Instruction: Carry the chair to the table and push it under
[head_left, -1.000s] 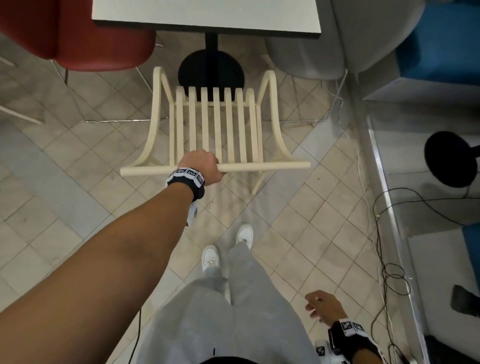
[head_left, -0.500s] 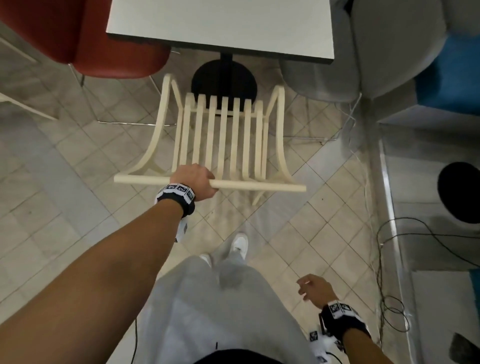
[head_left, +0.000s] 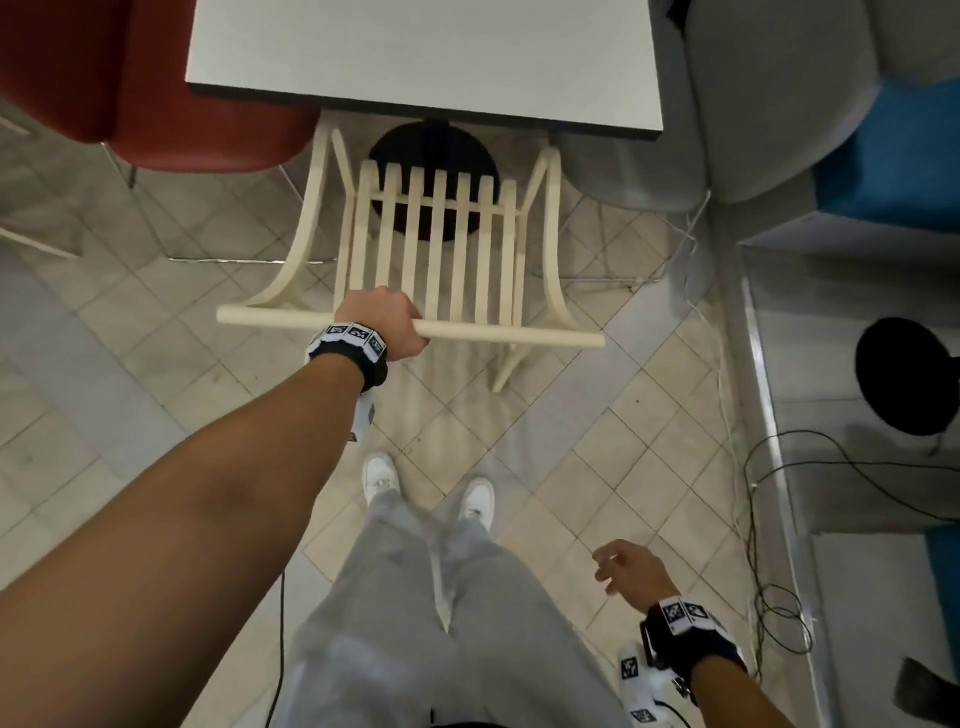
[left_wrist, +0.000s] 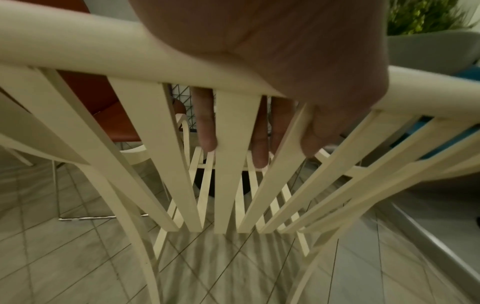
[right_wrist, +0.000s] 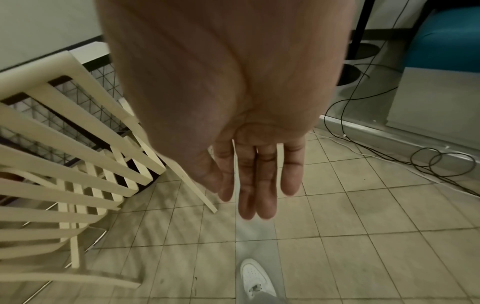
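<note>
A cream slatted wooden chair (head_left: 441, 249) stands in front of me with its seat front just under the near edge of the white table (head_left: 426, 57). My left hand (head_left: 384, 322) grips the chair's round top rail (head_left: 519, 335); in the left wrist view its fingers (left_wrist: 207, 123) curl down behind the back slats (left_wrist: 233, 164). My right hand (head_left: 623, 569) hangs by my right leg, holding nothing; the right wrist view shows its fingers (right_wrist: 259, 185) straight and pointing at the tiled floor, with the chair (right_wrist: 64, 164) to its left.
A red chair (head_left: 156, 83) stands left of the table and a grey one (head_left: 727, 104) to its right. The table's black round base (head_left: 436, 156) lies under the wooden chair's seat. Cables (head_left: 779, 519) run along a metal floor strip at right. A blue seat (head_left: 893, 150) is far right.
The chair has moved forward toward the table with my left hand on its rail, and I have stepped after it. Its front now reaches under the table edge. My right hand still hangs free.
</note>
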